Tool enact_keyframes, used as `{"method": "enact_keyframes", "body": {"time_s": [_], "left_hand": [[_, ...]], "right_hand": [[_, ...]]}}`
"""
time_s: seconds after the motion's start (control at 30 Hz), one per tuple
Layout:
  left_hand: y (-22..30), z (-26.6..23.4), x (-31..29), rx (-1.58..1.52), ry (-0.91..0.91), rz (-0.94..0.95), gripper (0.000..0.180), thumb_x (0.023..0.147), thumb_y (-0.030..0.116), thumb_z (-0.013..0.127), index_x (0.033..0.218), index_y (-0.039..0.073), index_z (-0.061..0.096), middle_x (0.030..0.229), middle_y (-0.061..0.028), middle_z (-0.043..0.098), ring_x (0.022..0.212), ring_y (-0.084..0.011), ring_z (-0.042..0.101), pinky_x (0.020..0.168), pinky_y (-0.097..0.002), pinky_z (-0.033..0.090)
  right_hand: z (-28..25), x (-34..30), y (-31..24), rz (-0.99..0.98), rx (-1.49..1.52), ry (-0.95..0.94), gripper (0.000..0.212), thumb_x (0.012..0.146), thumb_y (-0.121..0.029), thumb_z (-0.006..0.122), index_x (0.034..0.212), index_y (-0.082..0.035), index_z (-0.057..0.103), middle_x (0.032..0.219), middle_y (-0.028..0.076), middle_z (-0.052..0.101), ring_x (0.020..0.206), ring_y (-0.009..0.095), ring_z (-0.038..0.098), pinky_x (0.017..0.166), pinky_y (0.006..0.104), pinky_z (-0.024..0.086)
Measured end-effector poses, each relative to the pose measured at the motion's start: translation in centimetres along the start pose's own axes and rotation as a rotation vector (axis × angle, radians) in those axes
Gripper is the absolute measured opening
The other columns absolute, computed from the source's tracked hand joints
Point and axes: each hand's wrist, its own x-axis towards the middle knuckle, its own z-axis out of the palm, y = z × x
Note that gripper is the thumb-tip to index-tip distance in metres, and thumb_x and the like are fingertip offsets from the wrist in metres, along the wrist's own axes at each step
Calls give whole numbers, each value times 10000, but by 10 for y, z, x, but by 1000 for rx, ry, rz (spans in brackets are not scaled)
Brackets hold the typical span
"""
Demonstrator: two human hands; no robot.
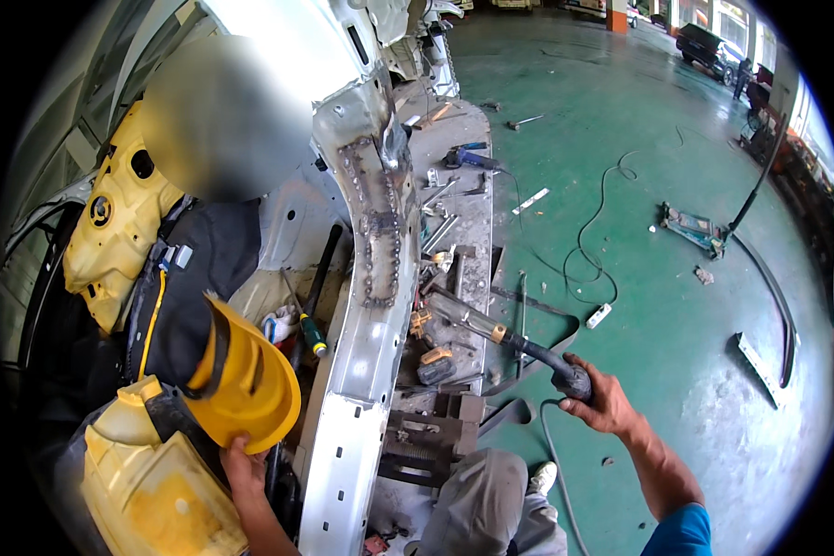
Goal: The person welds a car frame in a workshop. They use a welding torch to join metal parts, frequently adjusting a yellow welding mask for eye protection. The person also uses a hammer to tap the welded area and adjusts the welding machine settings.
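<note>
Gripping the rear black end, right hand [602, 398] has fingers closed around a long tool [498, 331]: metal barrel, brass-coloured collar, dark handle. Key relation: tool lies ahead and left of this hand, long axis slanting from the grip up-left toward the silver beam [352, 371], front end just right of the beam's near flank. Tool crosses above the right edge of the worktop [421, 148]; hand is outside that edge, over green floor [528, 102], front end inside it. Cannot tell if the front end touches anything there. Welded patch [371, 222] sits on the beam beyond and left of the tool's front end. Right hand is nearer the tool; left is across the beam. Left hand [244, 466] grasps the near lower rim of a yellow curved shield [250, 375]; shield extends away from the hand, long axis leaning up-left, left of the beam. Green-handled screwdriver [313, 335] lies just beyond shield's right side. On worktop: battery pack [435, 366] near the right edge, below the tool in view; blue power tool [473, 159] toward the far right rounded corner.
</note>
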Motion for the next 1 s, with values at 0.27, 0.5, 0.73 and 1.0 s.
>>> {"method": "enact_keyframes", "body": {"time_s": [0.27, 0.5, 0.73, 1.0], "left_hand": [[27, 140, 18, -359, -183, 269, 511, 883, 71, 607, 1370, 67, 452, 1303, -114, 551, 1176, -308, 570, 937, -489, 511], [21, 224, 63, -424, -152, 459, 470, 911, 74, 596, 1359, 51, 453, 1276, -114, 571, 1137, -282, 595, 905, -439, 529], [36, 241, 78, -430, -122, 447, 469, 935, 128, 610, 1360, 17, 446, 1289, -124, 571, 1150, -275, 596, 941, -419, 516], [42, 209, 70, -329, -69, 534, 551, 932, 197, 632, 1402, 20, 405, 1313, -145, 553, 1152, -289, 595, 937, -435, 523]], "right_hand": [[1, 53, -74, 85, -4, 113, 733, 772, -93, 734, 1409, -19, 381, 935, 165, 671, 815, 283, 686, 758, 362, 528], [20, 66, -85, 107, 103, 213, 707, 803, -104, 715, 1416, -8, 375, 999, 101, 650, 881, 185, 627, 817, 319, 502], [35, 82, -105, 203, 93, 269, 631, 819, -125, 694, 1373, -10, 416, 951, 90, 650, 801, 184, 623, 761, 323, 503], [44, 117, -106, 208, -37, 169, 587, 833, -172, 689, 1337, -31, 422, 876, 175, 653, 758, 304, 656, 730, 383, 507]]}}
